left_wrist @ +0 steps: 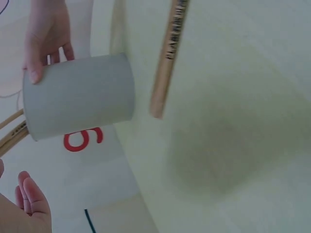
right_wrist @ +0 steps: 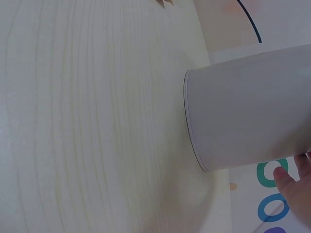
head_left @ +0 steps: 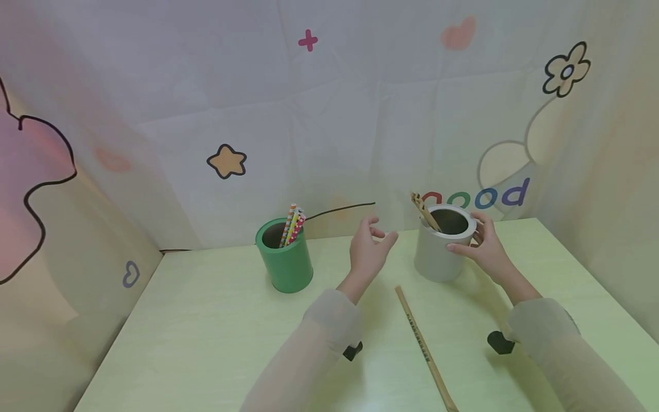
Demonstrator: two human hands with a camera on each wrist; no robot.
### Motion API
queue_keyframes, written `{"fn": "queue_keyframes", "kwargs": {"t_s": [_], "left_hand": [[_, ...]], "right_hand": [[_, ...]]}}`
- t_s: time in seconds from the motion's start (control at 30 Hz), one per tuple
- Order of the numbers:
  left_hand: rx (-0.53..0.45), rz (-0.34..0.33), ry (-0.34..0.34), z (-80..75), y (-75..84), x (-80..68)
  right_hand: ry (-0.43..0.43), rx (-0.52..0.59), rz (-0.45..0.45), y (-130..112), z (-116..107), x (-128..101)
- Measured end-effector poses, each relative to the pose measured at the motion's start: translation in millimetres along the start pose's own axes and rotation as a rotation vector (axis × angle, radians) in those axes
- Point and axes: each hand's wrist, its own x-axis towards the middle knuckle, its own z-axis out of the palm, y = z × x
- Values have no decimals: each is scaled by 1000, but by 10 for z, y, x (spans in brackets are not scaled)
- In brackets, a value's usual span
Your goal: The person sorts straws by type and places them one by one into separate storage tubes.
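Grey cup [head_left: 441, 252] | right hand [head_left: 484, 246] grips rim | sticks' [head_left: 424, 212] lower ends hidden

Both forearms reach forward in pale, loose sleeves. The left hand [head_left: 369, 250] is raised with the wrist bent back, palm turned to the right, fingers [head_left: 386, 237] loosely spread and slightly curled, holding nothing. The right hand [head_left: 484, 246] sits further right at the same height, thumb and fingers curved in a sideways grip, wrist straight.

Upright grey cup [head_left: 444, 245] holds wooden sticks [head_left: 423, 210], on table
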Motion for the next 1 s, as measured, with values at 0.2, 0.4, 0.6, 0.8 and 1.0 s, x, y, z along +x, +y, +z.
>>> {"fn": "queue_keyframes", "kwargs": {"t_s": [0.2,0.4,0.6,0.8,1.0], "left_hand": [[28,-40,-46,23,-257,-115],[53,-93,-128,103,-463,-262],[53,-145,-218,169,-592,-396],[70,-149,-276,228,-648,-502],[94,-172,-306,320,-701,-600]], "right_hand": [[10,-4,-15,18,6,5],[7,-9,-6,7,8,11],[-3,-8,-3,-2,7,12],[1,-2,-1,-17,8,2],[1,-9,1,-18,7,-4]]}}
